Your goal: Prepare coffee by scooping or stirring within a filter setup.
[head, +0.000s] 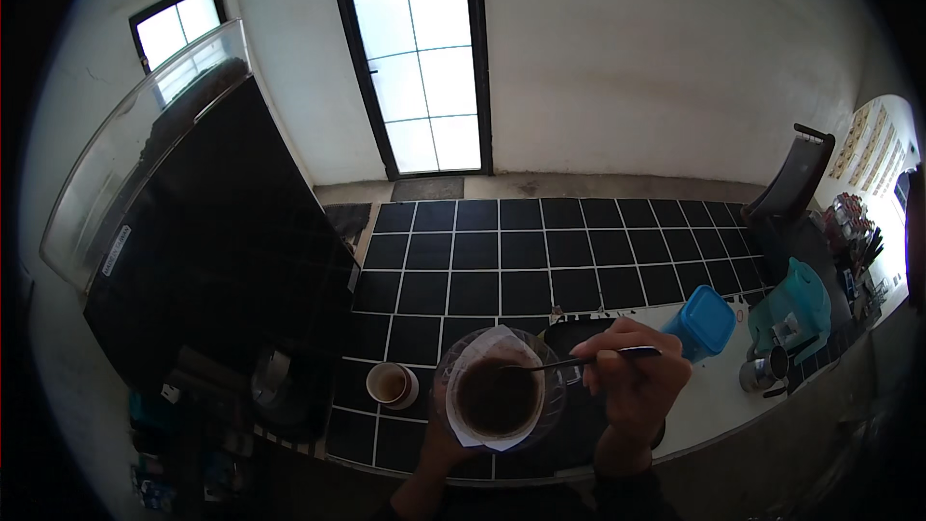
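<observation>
My left hand (440, 441) is shut around the side of a clear ribbed vessel (555, 401), seen from above. A white paper filter (495, 344) lines it, with a pointed corner at the top and edges standing over the rim. Inside lies a dark brown wet mass (498, 405) that looks like coffee. My right hand (640, 373) grips a thin metal spoon (553, 365) by its handle, and the spoon's far end dips into the brown mass. To the left stands a paper cup (393, 385) with some brown liquid in it.
Black tiles with white joints (474, 289) cover the counter. At left looms a large black machine (231, 231) with a clear hopper (145, 130). On the right are a blue-lidded container (705, 322), a teal pitcher (799, 300) and a small metal pot (759, 374).
</observation>
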Demonstrator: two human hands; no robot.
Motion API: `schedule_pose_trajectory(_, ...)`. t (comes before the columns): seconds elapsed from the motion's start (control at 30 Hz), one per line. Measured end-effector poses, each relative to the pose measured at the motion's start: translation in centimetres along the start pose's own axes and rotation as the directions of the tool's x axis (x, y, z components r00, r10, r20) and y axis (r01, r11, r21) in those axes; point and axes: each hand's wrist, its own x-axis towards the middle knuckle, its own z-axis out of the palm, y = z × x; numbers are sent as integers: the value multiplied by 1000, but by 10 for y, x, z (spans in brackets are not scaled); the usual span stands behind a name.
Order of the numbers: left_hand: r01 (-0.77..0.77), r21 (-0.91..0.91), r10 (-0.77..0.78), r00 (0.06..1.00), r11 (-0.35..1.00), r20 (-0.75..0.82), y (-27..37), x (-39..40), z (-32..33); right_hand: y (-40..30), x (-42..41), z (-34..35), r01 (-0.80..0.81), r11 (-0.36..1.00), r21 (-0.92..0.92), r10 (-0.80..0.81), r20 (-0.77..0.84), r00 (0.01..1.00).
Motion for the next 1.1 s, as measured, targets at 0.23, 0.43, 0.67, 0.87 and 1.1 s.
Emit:
schedule_pose_trajectory(0.23, 227, -312, -241, 971, 923, -6, 36, 12, 5, 0, -3, 0, -19, 998, 62, 19, 4, 1000)
schedule_pose_trajectory(0.43, -188, -54, 189, 982, 981, 6, 0, 2, 0, 1, -3, -2, -34, 993, 109, 45, -97, 994)
schedule_pose_trajectory(0.67, 109, -152, -117, 992, 982, -46, -25, -10, -2, -1, 2, -3, -46, 996, 79, 48, -26, 999)
schedule_pose_trajectory(0.87, 159, -174, -165, 986, 972, -17, 14, 2, 3, -2, 1, -1, -50, 996, 79, 48, 28, 998)
schedule_pose_trajectory(1.1, -62, -92, 64, 998, 994, 14, 11, 1, 0, -1, -2, -3, -76, 986, 149, 84, -47, 995)
